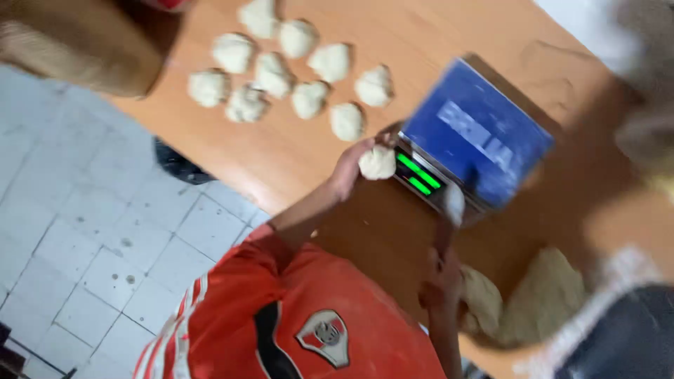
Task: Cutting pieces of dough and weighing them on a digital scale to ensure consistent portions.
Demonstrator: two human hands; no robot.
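Eleven dough balls (281,74) already lie in a cluster on the far worktop (295,161). The left hand (351,167) pinches another ball (378,163) beside the scale (470,133). The right hand (441,281) presses into the large dough mass (526,302) nearby; its grip is blurred.

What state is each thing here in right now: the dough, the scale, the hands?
Left hand: closed around a small dough ball, held beside the scale.
Right hand: resting on the big dough lump; grip too blurred to tell.
Scale: switched on, green display lit, blue platform bare.
Dough portions: eleven separate rough lumps lying on the wooden table.
Big dough lump: one uncut mass on the table.
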